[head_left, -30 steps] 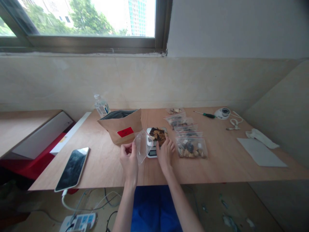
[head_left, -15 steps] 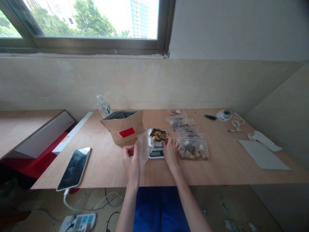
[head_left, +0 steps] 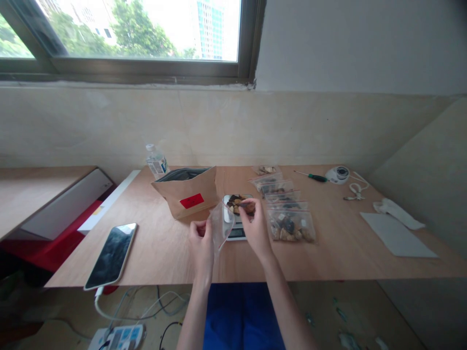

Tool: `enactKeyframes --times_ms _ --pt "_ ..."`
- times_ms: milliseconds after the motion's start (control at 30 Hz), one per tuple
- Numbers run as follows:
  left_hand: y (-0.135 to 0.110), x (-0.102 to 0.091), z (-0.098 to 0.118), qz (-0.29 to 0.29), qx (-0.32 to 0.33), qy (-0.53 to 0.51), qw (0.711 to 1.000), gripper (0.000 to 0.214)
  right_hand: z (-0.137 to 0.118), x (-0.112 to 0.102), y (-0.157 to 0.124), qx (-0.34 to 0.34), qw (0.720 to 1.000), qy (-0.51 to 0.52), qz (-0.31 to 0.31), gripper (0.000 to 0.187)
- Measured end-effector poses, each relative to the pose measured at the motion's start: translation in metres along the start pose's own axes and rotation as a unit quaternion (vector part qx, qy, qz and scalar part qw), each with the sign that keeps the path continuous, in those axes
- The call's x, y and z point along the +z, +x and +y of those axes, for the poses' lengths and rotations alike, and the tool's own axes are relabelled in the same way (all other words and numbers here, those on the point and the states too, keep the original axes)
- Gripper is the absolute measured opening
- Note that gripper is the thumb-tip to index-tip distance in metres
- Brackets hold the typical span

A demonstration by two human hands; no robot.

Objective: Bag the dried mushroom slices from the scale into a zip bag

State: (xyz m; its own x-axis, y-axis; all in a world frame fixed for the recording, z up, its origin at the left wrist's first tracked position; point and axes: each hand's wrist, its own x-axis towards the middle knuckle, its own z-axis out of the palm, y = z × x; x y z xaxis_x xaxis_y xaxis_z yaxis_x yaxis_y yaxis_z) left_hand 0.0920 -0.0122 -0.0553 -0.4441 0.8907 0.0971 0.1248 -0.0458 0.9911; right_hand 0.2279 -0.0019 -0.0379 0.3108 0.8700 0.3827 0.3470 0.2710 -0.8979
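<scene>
My left hand [head_left: 203, 240] pinches the edge of an empty clear zip bag [head_left: 221, 224] and holds it open just left of a small white scale [head_left: 235, 228]. A pile of dark and tan dried pieces [head_left: 238, 202] lies on the scale. Fingers of my right hand [head_left: 256, 225] are closed on some of those pieces at the pile's near edge, beside the bag's mouth. To the right lies a row of filled clear zip bags [head_left: 288, 216] with the same pieces inside.
An open brown paper bag [head_left: 186, 191] with a red label stands behind the scale, a water bottle [head_left: 155, 161] beyond it. A phone [head_left: 111, 253] lies at the left front edge. A screwdriver [head_left: 312, 176], a round white device [head_left: 338, 173] and white paper [head_left: 397, 235] lie at the right.
My right hand has lifted from the right side of the scale and closed on pieces of the pile. My left hand and the empty bag have shifted slightly toward the scale.
</scene>
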Motion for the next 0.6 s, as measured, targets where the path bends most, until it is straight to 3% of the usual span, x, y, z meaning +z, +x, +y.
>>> enactKeyframes --times_ms 167,300,367,467,533,600 --pt "-0.004 0.005 0.001 0.003 -0.012 -0.014 1.000 0.024 -0.032 0.011 -0.005 -0.009 0.993 -0.056 -0.106 0.026" --pt "-0.004 0.005 0.002 0.020 -0.026 -0.072 0.997 0.027 -0.044 0.006 -0.007 -0.036 0.981 -0.042 -0.185 0.037" --pt "-0.003 0.002 0.003 0.027 -0.040 -0.078 0.996 0.027 -0.037 0.000 -0.004 -0.058 0.985 -0.037 -0.158 0.027" --pt "0.000 -0.003 0.002 0.047 -0.056 -0.056 0.996 0.026 -0.002 -0.002 0.003 -0.059 0.992 -0.107 -0.029 0.024" --pt "0.001 -0.005 0.002 0.053 -0.060 -0.042 0.996 0.026 0.028 0.003 0.008 -0.031 0.976 -0.213 0.020 0.040" --pt "0.000 -0.007 0.001 0.055 -0.062 -0.042 0.996 0.026 0.053 0.014 0.012 0.010 0.954 -0.297 0.030 0.063"
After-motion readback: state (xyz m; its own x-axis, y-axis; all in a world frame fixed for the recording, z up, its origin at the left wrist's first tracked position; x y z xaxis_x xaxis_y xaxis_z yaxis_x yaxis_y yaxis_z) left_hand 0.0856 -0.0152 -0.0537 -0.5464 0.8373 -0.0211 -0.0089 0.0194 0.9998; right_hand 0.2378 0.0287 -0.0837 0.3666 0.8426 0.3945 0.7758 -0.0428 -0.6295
